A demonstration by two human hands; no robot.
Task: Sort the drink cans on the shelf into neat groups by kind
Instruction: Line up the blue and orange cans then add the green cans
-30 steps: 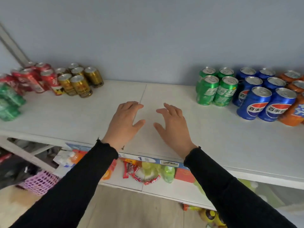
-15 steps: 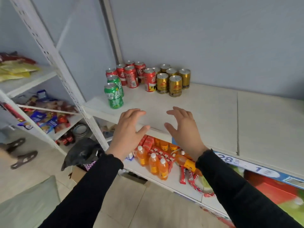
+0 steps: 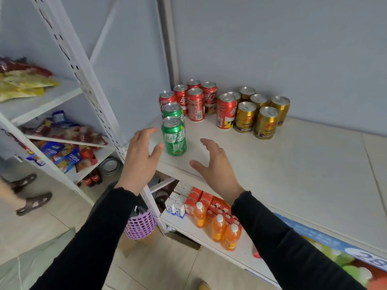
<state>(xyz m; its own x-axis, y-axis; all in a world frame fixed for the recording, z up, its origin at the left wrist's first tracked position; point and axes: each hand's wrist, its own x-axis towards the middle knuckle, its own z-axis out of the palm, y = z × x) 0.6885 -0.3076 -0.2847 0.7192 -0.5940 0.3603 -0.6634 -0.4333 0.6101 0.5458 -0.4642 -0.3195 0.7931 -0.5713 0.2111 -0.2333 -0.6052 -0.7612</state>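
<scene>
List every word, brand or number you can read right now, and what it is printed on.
"雪碧" on the front green can.
"可口" in part, on a red can at the back.
"28", cut off by the frame edge, on the blue shelf-edge strip.
Print on the gold cans, milk cartons and snack bags: too blurred to read.

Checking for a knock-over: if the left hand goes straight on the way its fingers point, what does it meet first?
Probably the near green can: the left hand is open, its fingertips just left of it. Depth is unclear, so it might slip past towards the red cans.
</scene>
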